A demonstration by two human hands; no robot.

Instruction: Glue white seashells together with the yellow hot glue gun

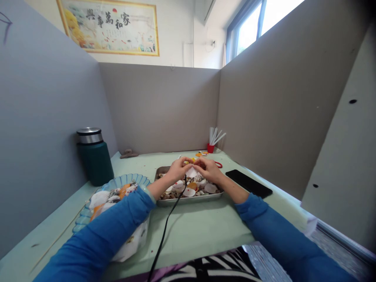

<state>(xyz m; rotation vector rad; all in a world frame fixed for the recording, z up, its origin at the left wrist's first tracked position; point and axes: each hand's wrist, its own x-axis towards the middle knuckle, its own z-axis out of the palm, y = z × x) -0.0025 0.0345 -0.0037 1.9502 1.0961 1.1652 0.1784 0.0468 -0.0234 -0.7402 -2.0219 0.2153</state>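
Over a metal tray (190,199), my left hand (178,169) and my right hand (210,169) meet with fingertips pinched together. A white shell (192,172) sits between them, held by both, partly covered by the fingers. The tray contains many small shells and bits, with larger white shells (190,192) and an orange shell (192,185) on top. A thin black cable (172,213) runs from just below the hands, across the tray's front rim, towards me; what it connects to is hidden.
Left stands a blue scalloped dish (123,180) of shells, partly under my left sleeve, and a green bottle (95,160). A black phone-like slab (249,183) lies right. Behind are a red cup (210,148) with white sticks and red loop handles (218,165). Grey partitions (161,105) enclose the table.
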